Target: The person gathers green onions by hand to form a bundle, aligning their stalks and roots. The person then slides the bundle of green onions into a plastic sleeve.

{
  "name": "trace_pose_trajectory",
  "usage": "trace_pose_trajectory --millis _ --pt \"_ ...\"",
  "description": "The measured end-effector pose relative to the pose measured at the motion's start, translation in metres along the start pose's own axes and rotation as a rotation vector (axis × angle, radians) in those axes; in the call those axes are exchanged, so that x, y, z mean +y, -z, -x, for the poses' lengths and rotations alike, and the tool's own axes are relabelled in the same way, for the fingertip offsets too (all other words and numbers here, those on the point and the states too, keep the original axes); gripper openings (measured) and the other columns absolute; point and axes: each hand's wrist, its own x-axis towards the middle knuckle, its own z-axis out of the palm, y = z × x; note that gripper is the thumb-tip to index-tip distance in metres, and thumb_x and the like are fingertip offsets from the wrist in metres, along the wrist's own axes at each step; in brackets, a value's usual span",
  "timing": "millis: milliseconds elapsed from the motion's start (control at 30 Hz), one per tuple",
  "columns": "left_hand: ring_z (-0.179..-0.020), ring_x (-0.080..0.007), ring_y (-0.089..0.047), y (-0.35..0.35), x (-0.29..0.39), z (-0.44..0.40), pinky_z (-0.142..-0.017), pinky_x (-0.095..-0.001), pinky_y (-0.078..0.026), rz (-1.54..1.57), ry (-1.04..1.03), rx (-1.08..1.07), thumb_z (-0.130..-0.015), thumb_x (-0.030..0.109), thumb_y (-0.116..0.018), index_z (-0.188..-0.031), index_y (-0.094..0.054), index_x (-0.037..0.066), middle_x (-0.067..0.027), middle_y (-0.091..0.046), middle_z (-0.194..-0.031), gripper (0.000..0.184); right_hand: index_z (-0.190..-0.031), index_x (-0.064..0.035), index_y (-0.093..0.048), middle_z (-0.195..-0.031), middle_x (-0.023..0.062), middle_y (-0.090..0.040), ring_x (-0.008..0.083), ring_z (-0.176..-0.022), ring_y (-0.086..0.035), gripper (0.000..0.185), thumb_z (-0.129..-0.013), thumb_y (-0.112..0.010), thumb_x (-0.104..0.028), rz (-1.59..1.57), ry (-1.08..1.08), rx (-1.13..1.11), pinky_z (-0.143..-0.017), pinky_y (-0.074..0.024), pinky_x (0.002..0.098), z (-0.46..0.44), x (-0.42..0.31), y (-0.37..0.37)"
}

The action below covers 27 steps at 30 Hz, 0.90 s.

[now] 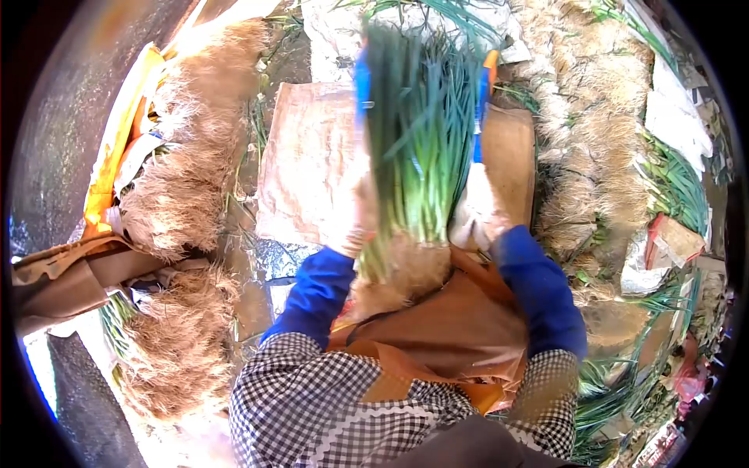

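Observation:
A thick bunch of green onions (425, 171) stands between my hands, its green leaves pointing away from me and its tan roots nearest my lap. My left hand (353, 207), blurred, grips the bunch along its left side. On the right side my right hand (476, 209), in what looks like a pale glove, closes against the stalks. A narrow blue strip with an orange tip (483, 105) runs up from my right hand beside the leaves. Another blue strip (362, 82) shows above my left hand; I cannot make out what either is.
Under the bunch lies a tan sheet or board (306, 160). Bundles with bushy roots (187, 140) line the left, and more rooty bundles (593, 132) cover the right. Loose green leaves (616, 398) are at lower right. A brown apron (445, 331) covers my lap.

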Motion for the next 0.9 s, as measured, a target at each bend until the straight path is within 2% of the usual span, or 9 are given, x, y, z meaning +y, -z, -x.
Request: trace_pose_trajectory --millis 100,200,367,500,633,700,733,800,900 --pt "-0.100 -0.0164 -0.051 -0.086 -0.018 0.028 -0.090 -0.0296 -0.038 -0.490 -0.087 -0.173 -0.092 0.023 -0.050 -0.114 -0.055 0.002 -0.0057 -0.058 -0.104 0.031 -0.100 0.0000 -0.057 -0.083 0.0027 -0.058 0.0135 -0.070 -0.053 0.054 -0.085 -0.051 -0.052 0.824 0.107 0.363 -0.062 -0.0416 0.0279 -0.035 0.027 -0.017" --pt "-0.101 -0.0334 -0.054 -0.088 -0.070 0.024 -0.087 -0.0348 -0.041 -0.987 -0.146 -0.265 -0.092 0.025 -0.047 -0.115 -0.051 0.002 -0.0212 -0.057 -0.106 0.033 -0.126 0.0024 -0.043 -0.124 0.0103 -0.046 0.0200 -0.111 -0.043 0.057 -0.089 -0.052 -0.040 0.731 0.138 0.212 -0.093 -0.0361 0.0303 -0.013 0.022 -0.052" --pt "-0.089 -0.0460 -0.052 -0.076 -0.087 0.020 -0.076 -0.0494 -0.042 -1.126 -0.337 -0.433 -0.090 0.025 -0.043 -0.108 -0.048 0.001 -0.0282 -0.056 -0.094 0.030 -0.116 -0.0019 -0.052 -0.105 0.0124 -0.057 0.0248 -0.096 -0.054 0.048 -0.083 -0.058 -0.036 0.890 -0.040 0.137 -0.084 -0.0417 0.0346 -0.035 0.009 -0.039" --pt "-0.089 -0.0129 -0.053 -0.052 -0.040 0.027 -0.079 -0.0267 -0.044 -0.818 0.187 -0.617 -0.091 0.013 -0.050 -0.116 -0.049 0.004 -0.0018 -0.058 -0.098 0.027 -0.106 -0.0058 -0.060 -0.094 0.0209 -0.064 0.0349 -0.094 -0.059 0.044 -0.084 -0.052 -0.043 1.494 0.257 0.446 -0.081 -0.0436 0.0396 -0.086 0.046 0.004" --pt "-0.103 -0.0186 -0.051 0.021 0.016 0.072 -0.088 -0.0305 -0.042 -0.954 -0.360 0.029 -0.090 0.027 -0.051 -0.113 -0.054 0.004 -0.0097 -0.057 -0.104 0.032 -0.110 -0.0064 -0.061 -0.103 0.0239 -0.061 0.0391 -0.099 -0.056 0.052 -0.085 -0.047 -0.050 1.229 0.362 0.530 -0.086 -0.0410 0.0389 -0.090 0.068 -0.007" --pt "-0.108 -0.0214 -0.049 0.193 -0.036 0.067 -0.090 -0.0320 -0.041 -0.909 -0.260 0.290 -0.090 0.028 -0.050 -0.116 -0.051 -0.002 -0.0125 -0.055 -0.114 0.040 -0.111 -0.0032 -0.060 -0.101 0.0211 -0.062 0.0302 -0.096 -0.057 0.053 -0.086 -0.047 -0.048 1.115 0.275 0.514 -0.084 -0.0409 0.0348 -0.091 0.064 -0.013" --pt "-0.115 -0.0235 -0.044 0.155 -0.023 0.104 -0.094 -0.0341 -0.037 -0.496 0.282 0.705 -0.087 0.038 -0.052 -0.121 -0.049 -0.002 -0.0158 -0.053 -0.117 0.053 -0.112 -0.0025 -0.059 -0.100 0.0191 -0.062 0.0265 -0.093 -0.057 0.054 -0.086 -0.047 -0.048 0.947 0.182 0.467 -0.083 -0.0408 0.0331 -0.088 0.061 -0.014" --pt "-0.115 -0.0238 -0.044 0.170 -0.047 0.139 -0.094 -0.0342 -0.037 0.010 0.728 0.577 -0.087 0.038 -0.051 -0.121 -0.049 -0.001 -0.0157 -0.053 -0.117 0.052 -0.120 -0.0004 -0.050 -0.109 0.0151 -0.058 0.0255 -0.095 -0.058 0.049 -0.089 -0.047 -0.038 0.885 0.213 0.436 -0.082 -0.0454 0.0346 -0.069 0.054 -0.029" --pt "-0.115 -0.0242 -0.044 0.148 -0.074 0.134 -0.095 -0.0343 -0.036 0.303 0.767 0.271 -0.087 0.038 -0.051 -0.122 -0.049 -0.001 -0.0155 -0.052 -0.119 0.052 -0.129 -0.0006 -0.042 -0.116 0.0132 -0.055 0.0260 -0.097 -0.058 0.049 -0.092 -0.045 -0.033 0.872 0.221 0.455 -0.083 -0.0477 0.0362 -0.019 0.056 -0.068"
